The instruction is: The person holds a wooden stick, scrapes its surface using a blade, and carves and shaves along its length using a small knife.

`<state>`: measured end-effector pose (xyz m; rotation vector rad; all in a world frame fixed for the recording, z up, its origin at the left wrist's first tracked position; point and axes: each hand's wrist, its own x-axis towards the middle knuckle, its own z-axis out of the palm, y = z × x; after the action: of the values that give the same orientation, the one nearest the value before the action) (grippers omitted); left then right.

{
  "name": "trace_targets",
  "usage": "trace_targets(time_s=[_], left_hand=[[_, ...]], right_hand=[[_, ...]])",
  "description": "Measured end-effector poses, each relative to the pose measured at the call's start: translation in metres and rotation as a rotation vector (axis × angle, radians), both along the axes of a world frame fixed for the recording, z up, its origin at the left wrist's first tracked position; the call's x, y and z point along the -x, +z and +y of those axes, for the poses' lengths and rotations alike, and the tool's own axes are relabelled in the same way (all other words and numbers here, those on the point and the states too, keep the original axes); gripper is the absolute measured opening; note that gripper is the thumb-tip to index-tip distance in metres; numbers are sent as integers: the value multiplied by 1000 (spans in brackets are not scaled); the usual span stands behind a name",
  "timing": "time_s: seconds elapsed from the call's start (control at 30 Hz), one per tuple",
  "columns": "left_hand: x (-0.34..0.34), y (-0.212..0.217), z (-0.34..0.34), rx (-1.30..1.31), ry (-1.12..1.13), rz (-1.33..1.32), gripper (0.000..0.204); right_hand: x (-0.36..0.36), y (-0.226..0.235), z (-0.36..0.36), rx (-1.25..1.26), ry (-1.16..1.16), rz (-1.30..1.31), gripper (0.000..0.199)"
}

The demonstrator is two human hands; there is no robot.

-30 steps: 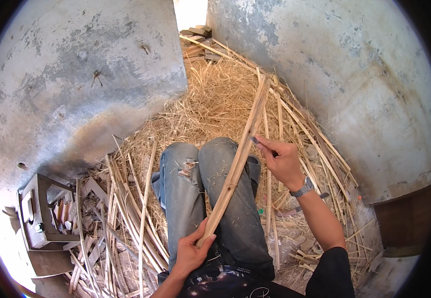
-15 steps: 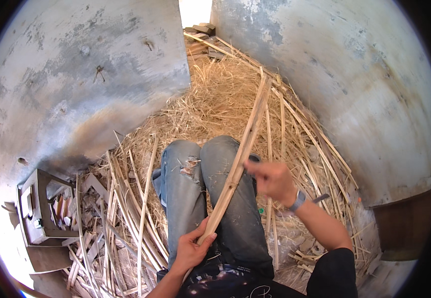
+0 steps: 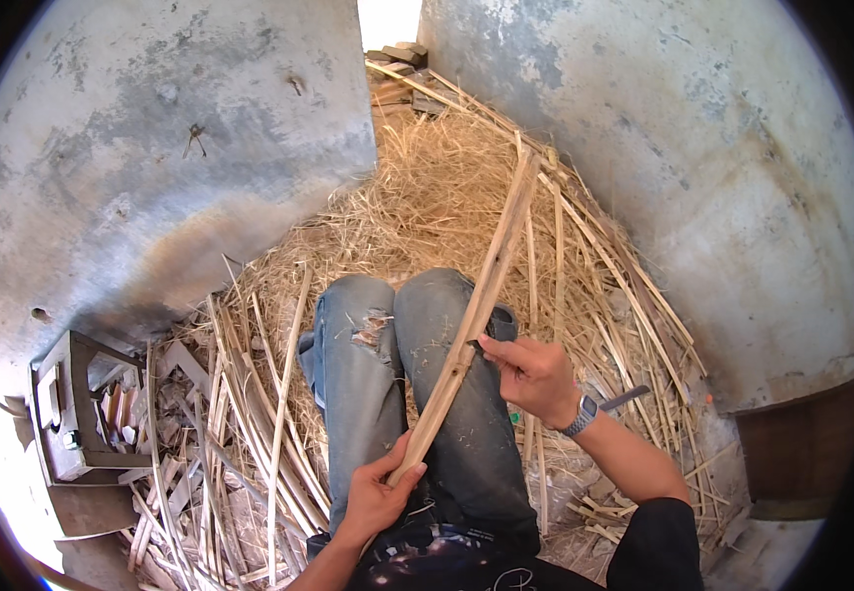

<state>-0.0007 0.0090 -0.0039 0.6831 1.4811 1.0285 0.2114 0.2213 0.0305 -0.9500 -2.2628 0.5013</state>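
A long, wide split bamboo strip (image 3: 491,281) slants across my right thigh, its far end over the shavings. My left hand (image 3: 379,497) grips its near end, thumb on top. My right hand (image 3: 535,372) is closed just right of the strip's middle, beside a dark node. At its fingertips shows the dark tip of a slim, knife-like tool (image 3: 475,344), touching or very near the strip's edge. A flat grey end (image 3: 626,398) shows beyond my right wrist, seemingly the same tool; the palm hides the middle. My jeans-covered legs (image 3: 363,394) lie under the strip.
Curly shavings (image 3: 427,187) heap up ahead. Thin strips (image 3: 274,433) lie along the left, more (image 3: 633,305) along the right. Worn grey panels (image 3: 171,148) enclose both sides. A dark frame (image 3: 77,414) with scraps stands at left, a brown panel (image 3: 801,443) at right.
My right hand, blurred and slightly higher before, has come down a little and steadied with the tool's tip at the strip. My left hand keeps its hold on the near end.
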Motion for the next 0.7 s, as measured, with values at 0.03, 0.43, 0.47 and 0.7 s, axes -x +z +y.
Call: trace_targets(time_s=[0.03,0.43,0.47,0.7], left_hand=[[-1,0,0,-15,-2,11,57],[0,-1,-2,-90,-3,169,52],[1,-1,-2,-71,-5,168,52],[1,-5,-3,-55,11,94,53]], right_hand=[[1,1,10,0,-2,1,39],[0,5,43,-128,-105,149,31],[-1,6,45,-79,-82,177,30],[0,-7,24,213,204,246,27]])
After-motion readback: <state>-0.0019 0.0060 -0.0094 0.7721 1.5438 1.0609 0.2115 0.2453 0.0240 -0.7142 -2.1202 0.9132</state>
